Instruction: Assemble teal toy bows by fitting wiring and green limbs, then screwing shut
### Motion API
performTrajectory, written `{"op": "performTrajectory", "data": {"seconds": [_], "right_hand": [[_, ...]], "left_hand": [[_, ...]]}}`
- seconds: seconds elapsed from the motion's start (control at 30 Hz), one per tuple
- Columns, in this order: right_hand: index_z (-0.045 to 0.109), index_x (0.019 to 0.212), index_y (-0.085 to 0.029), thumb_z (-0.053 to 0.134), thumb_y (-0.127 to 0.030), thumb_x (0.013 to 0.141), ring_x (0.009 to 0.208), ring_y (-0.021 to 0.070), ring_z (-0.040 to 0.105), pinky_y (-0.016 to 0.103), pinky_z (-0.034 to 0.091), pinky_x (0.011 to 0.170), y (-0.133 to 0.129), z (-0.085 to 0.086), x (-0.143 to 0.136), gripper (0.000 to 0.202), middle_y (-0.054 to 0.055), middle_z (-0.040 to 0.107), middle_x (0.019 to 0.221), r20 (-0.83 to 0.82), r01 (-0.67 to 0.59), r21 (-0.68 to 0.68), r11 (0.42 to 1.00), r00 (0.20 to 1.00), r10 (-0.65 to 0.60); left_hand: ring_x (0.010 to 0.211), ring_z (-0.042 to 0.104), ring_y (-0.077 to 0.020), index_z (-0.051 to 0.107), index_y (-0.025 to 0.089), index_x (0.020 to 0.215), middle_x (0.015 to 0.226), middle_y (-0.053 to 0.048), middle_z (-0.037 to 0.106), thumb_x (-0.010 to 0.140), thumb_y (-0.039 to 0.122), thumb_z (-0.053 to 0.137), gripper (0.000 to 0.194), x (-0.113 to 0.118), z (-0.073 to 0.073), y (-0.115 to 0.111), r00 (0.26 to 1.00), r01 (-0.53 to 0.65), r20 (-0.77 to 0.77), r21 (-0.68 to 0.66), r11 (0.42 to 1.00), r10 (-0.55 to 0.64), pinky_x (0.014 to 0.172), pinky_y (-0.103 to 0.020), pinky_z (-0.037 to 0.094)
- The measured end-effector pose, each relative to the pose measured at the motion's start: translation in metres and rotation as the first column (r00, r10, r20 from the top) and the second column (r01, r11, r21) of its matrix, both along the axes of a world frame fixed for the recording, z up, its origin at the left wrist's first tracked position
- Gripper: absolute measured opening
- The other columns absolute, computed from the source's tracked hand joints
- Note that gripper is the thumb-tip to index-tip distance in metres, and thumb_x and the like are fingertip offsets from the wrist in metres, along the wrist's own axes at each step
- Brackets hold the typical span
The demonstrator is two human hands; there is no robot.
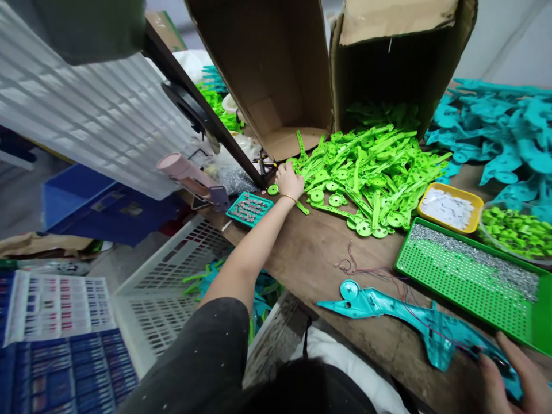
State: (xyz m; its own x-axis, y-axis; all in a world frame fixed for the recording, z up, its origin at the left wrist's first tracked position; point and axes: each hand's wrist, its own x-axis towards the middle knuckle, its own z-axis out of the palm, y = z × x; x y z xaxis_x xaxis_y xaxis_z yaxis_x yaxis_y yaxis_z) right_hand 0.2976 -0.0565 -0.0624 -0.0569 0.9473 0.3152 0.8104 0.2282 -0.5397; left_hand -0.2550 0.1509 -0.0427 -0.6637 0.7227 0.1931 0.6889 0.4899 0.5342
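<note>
There, left hand [288,181] closed on green parts [366,172]; right hand [515,374] gripping teal shell [409,316].

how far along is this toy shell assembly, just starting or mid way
Midway on this piece, it seems. Done: the teal shell lies on the table with thin wires already on it. In hand: the right hand holds the shell's end while the left hand reaches into the green parts pile. Left: large piles of green and teal parts remain loose.

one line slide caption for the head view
Left hand reaches into a pile of green plastic parts while the right hand holds a teal toy shell on the wooden table.
</note>
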Motion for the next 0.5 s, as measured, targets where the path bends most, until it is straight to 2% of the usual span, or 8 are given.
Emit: {"op": "performTrajectory", "data": {"seconds": [0.03,0.1,0.17,0.2,0.27,0.37,0.43,0.5], "right_hand": [[0.054,0.137,-0.011,0.053,-0.046,0.090,0.119,0.0384,0.059,0.056,0.044,0.104,0.003,0.006,-0.006,0.059,0.020,0.058,0.135,0.045,-0.011,0.011,1.000,0.999,0.011],[0.061,0.127,-0.006,0.046,-0.048,0.093,0.110,0.0376,0.063,0.053,0.048,0.097,0.009,0.013,-0.017,0.056,0.022,0.064,0.124,0.176,-0.072,0.032,0.997,0.982,0.065],[0.064,0.120,-0.003,0.040,-0.049,0.095,0.102,0.0371,0.065,0.051,0.051,0.089,0.015,0.014,-0.023,0.058,0.023,0.067,0.117,0.323,-0.125,0.055,0.991,0.941,0.101],[0.065,0.117,-0.003,0.038,-0.049,0.096,0.100,0.0367,0.065,0.050,0.051,0.087,0.017,0.013,-0.024,0.057,0.023,0.068,0.115,0.383,-0.134,0.072,0.988,0.919,0.097],[0.066,0.115,-0.004,0.038,-0.047,0.096,0.098,0.0357,0.065,0.048,0.051,0.085,0.019,0.011,-0.026,0.054,0.022,0.068,0.115,0.459,-0.135,0.096,0.986,0.885,0.076],[0.066,0.116,-0.006,0.038,-0.041,0.096,0.096,0.0339,0.065,0.046,0.051,0.082,0.020,0.011,-0.028,0.049,0.019,0.069,0.115,0.500,-0.141,0.129,0.982,0.864,0.058],[0.065,0.118,-0.006,0.039,-0.036,0.095,0.097,0.0331,0.064,0.046,0.051,0.084,0.019,0.012,-0.030,0.046,0.018,0.068,0.116,0.504,-0.145,0.152,0.978,0.862,0.049],[0.065,0.119,-0.007,0.042,-0.033,0.094,0.100,0.0324,0.064,0.047,0.051,0.088,0.018,0.013,-0.031,0.043,0.018,0.068,0.118,0.503,-0.146,0.170,0.975,0.863,0.041]], "left_hand": [[0.134,0.046,-0.0328,0.050,0.016,0.136,0.142,-0.018,0.049,0.086,0.021,0.055,0.050,0.011,0.004,0.002,0.997,0.065,-0.047,0.050,0.997,-0.063,0.113,-0.045,0.035],[0.133,0.046,-0.0287,0.055,0.017,0.130,0.137,-0.014,0.053,0.090,0.027,0.053,0.041,0.039,0.012,0.009,0.951,0.290,-0.143,0.118,0.950,-0.273,0.116,-0.041,0.033],[0.129,0.049,-0.0283,0.060,0.016,0.122,0.129,-0.014,0.057,0.091,0.037,0.054,0.039,0.073,0.017,0.020,0.868,0.483,-0.189,0.103,0.870,-0.459,0.115,-0.040,0.035],[0.129,0.049,-0.0293,0.061,0.015,0.122,0.129,-0.014,0.057,0.090,0.041,0.056,0.041,0.090,0.019,0.027,0.844,0.522,-0.182,0.068,0.850,-0.504,0.114,-0.041,0.036],[0.133,0.044,-0.0344,0.059,0.017,0.128,0.138,-0.015,0.053,0.082,0.041,0.066,0.052,0.120,0.019,0.042,0.831,0.537,-0.137,-0.054,0.842,-0.539,0.114,-0.047,0.035],[0.137,0.040,-0.0438,0.055,0.019,0.135,0.144,-0.018,0.049,0.066,0.021,0.079,0.072,0.142,0.018,0.066,0.859,0.487,-0.069,-0.202,0.850,-0.508,0.112,-0.059,0.033],[0.131,0.047,-0.0438,0.058,0.017,0.132,0.137,-0.020,0.056,0.066,0.010,0.073,0.067,0.136,0.020,0.080,0.879,0.456,-0.048,-0.206,0.866,-0.475,0.108,-0.060,0.037],[0.123,0.057,-0.0388,0.061,0.015,0.127,0.127,-0.019,0.063,0.072,0.006,0.065,0.056,0.116,0.027,0.093,0.892,0.440,-0.030,-0.168,0.882,-0.450,0.105,-0.054,0.043]]}}
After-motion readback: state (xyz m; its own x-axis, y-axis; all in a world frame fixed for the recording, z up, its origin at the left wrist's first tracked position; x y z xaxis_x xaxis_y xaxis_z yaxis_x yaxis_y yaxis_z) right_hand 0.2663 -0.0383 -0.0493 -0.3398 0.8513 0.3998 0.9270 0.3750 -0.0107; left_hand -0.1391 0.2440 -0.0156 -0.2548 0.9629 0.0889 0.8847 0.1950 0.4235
